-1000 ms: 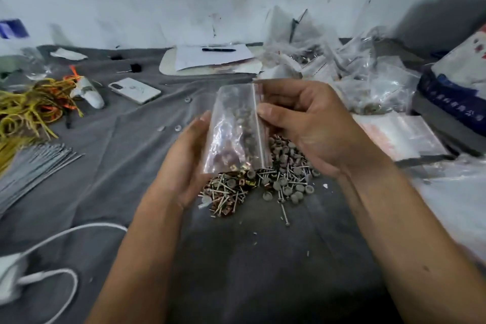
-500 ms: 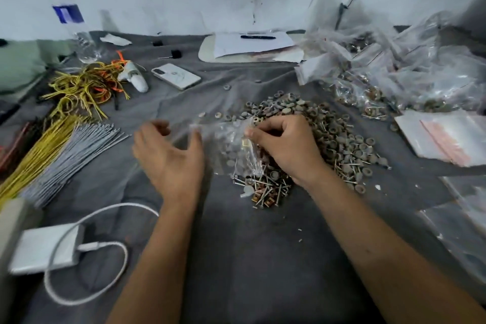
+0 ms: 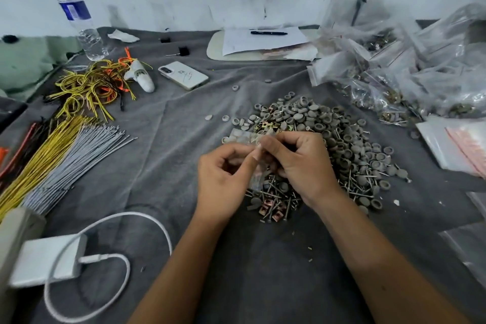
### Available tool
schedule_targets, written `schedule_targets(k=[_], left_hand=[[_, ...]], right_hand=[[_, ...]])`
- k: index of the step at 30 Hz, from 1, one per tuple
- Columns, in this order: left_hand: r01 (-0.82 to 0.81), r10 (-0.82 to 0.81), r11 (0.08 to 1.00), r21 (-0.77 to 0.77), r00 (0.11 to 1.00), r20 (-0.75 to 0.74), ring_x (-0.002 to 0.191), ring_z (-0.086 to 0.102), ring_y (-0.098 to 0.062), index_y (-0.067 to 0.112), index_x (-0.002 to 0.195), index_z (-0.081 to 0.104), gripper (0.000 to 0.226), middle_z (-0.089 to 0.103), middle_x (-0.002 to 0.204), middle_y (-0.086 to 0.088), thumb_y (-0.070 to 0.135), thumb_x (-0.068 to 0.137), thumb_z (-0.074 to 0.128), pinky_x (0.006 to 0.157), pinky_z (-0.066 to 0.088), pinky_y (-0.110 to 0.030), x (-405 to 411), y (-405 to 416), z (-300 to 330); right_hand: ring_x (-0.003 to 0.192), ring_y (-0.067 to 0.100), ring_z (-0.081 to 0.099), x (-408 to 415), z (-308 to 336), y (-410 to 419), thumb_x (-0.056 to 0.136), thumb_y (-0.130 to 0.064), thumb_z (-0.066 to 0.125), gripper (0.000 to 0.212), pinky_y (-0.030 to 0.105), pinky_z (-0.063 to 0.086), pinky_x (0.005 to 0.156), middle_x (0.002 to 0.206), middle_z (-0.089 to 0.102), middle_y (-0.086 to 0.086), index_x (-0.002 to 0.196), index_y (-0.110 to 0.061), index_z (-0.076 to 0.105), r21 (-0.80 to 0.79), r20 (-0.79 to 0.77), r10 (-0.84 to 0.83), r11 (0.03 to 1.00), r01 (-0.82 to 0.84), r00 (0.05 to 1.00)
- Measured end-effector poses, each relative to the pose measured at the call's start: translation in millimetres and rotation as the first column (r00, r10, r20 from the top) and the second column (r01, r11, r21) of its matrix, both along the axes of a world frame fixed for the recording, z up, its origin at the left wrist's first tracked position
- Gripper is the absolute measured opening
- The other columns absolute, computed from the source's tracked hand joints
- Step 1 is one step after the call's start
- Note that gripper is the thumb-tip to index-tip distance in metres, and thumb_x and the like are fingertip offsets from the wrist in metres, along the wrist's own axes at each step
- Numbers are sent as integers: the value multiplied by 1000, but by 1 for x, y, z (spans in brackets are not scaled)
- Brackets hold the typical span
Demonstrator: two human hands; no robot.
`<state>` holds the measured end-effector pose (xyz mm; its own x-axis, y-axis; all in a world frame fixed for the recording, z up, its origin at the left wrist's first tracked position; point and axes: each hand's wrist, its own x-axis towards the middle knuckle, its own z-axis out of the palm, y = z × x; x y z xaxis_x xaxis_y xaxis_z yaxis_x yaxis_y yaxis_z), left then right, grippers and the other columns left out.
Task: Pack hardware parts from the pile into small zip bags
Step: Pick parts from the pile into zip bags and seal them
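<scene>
A pile of hardware parts (image 3: 342, 144) lies on the grey cloth: grey round caps, screws and small copper-coloured clips. Just in front of it, my left hand (image 3: 223, 179) and my right hand (image 3: 297, 163) meet over the pile's near edge. Both pinch a small clear zip bag (image 3: 243, 137) between thumbs and fingertips. The bag's top sticks out above my fingers and more of it hangs crumpled between my palms. What the bag contains is hidden by my fingers.
Filled zip bags (image 3: 399, 73) are heaped at the back right, with flat empty bags (image 3: 457, 147) at the right edge. Left are wire bundles (image 3: 65, 150), a phone (image 3: 184, 75), a water bottle (image 3: 81, 29) and a white charger with cable (image 3: 50, 258). A clipboard with pen (image 3: 263, 39) lies behind.
The bag was held up in front of me a second ago. Both hands have brought it down over the pile and closed together on it.
</scene>
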<state>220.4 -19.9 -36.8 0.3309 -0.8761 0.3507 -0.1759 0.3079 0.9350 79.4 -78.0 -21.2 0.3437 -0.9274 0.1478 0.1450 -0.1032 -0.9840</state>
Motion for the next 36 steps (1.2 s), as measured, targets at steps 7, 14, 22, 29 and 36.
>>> schedule_targets(k=[7,14,22,29,36], left_hand=[[-20,18,999,28,997,76,64,73,-13,3,85,77,13,77,72,-4,0,96,70,61,55,-22,7,3,3],[-324,385,922,-212,819,426,54,56,-7,12,68,63,23,59,58,12,15,89,71,55,41,-18,19,8,9],[-402,574,817,-413,628,525,56,59,-23,6,70,62,18,63,65,-2,9,83,73,54,47,-43,23,16,33],[-480,579,813,-329,609,542,66,63,-28,6,79,65,7,66,71,-5,8,83,70,66,51,-46,30,28,64],[-642,712,684,-346,485,508,69,59,-30,8,77,61,6,66,74,-6,5,74,65,65,41,-45,40,34,68]], right_hand=[[68,3,65,-2,3,3,94,-17,73,10,17,51,63,74,72,-5,84,-16,76,-224,-238,-27,974,-27,971],[61,12,59,3,11,11,82,-13,72,15,30,48,58,66,63,-6,69,-13,63,-592,-391,-386,800,93,836],[57,10,48,28,21,16,78,-16,67,18,23,40,52,65,54,-4,71,-16,50,-519,-410,-503,814,259,760],[56,16,57,82,61,0,76,-4,76,22,30,45,56,71,65,5,78,-17,58,-149,-283,-141,984,101,949],[64,7,54,80,56,-9,74,-6,77,22,28,49,64,69,56,-11,78,-19,60,-615,-553,-346,783,-92,758]])
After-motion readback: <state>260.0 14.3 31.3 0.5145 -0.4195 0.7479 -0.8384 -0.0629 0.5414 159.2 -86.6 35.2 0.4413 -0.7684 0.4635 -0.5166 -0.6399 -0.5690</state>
